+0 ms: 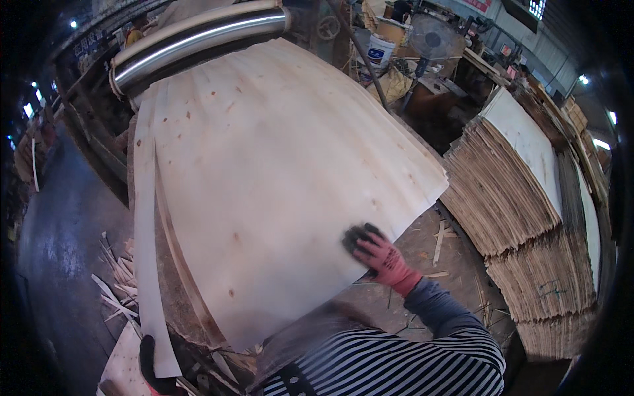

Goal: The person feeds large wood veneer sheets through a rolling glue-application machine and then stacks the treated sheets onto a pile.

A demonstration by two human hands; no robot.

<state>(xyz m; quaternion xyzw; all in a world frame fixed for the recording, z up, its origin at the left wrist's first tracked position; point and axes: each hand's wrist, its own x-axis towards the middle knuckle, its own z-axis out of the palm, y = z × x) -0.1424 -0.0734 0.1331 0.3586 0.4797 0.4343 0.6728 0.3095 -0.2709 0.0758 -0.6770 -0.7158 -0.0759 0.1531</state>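
Observation:
A broad, pale wood veneer sheet (277, 171) with small brown knots spreads out in front of me. My right hand (378, 254), in a pink glove with black fingers, rests on top of it by the near right edge, fingers laid out over the surface. Along the sheet's left side runs a narrow veneer strip (146, 244), split off by a long gap. My left hand (153, 369), in a dark glove, is closed at the near end of this strip; its fingers are partly hidden beneath it.
A shiny metal roller (205, 49) lies across the far end of the sheet. Tall veneer stacks (508, 191) stand at right. A white bucket (380, 51) and a fan (430, 38) are at the back. Wood scraps (122, 277) litter the floor at left.

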